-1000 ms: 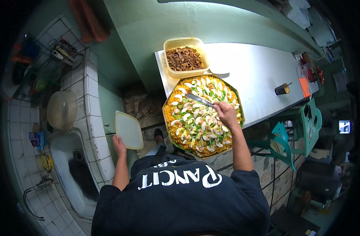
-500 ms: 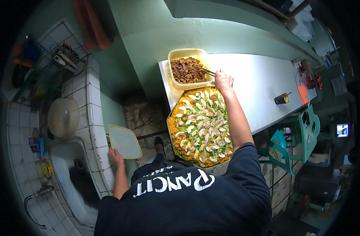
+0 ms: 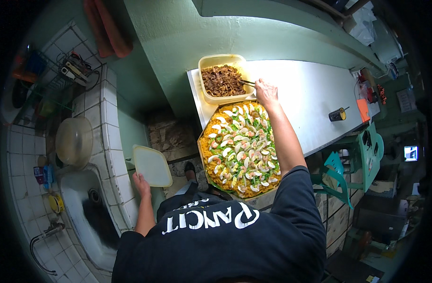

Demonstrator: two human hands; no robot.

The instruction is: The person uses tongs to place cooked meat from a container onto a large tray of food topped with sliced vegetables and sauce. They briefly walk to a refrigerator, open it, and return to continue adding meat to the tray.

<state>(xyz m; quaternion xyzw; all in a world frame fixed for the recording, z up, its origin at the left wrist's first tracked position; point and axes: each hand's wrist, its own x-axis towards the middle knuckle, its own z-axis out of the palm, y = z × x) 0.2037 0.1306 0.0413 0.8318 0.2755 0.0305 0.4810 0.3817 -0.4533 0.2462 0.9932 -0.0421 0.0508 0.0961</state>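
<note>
My right hand (image 3: 267,92) is closed on a pair of dark tongs (image 3: 247,83). Their tips reach into brown, shredded or sliced food (image 3: 219,80) filling part of a pale yellow plastic tub (image 3: 221,100). Just in front of the tub lies a large octagonal tray of orange noodles (image 3: 207,166), topped with egg slices, shrimp and green strips; my right forearm crosses over its right side. Down at the left, my left hand (image 3: 142,185) grips a translucent plastic lid (image 3: 153,166) by its edge, away from the table.
The white table (image 3: 300,101) runs along the green wall and carries a dark cup (image 3: 338,114) toward its right. Green plastic chairs (image 3: 336,177) stand right of it. At left are a tiled counter (image 3: 110,106), a sink (image 3: 86,221) and an upturned plastic tub (image 3: 74,141).
The tongs' tips have shifted slightly within the tub, with my right hand still on them. My left hand and the lid have moved a little. The whole view has tilted slightly.
</note>
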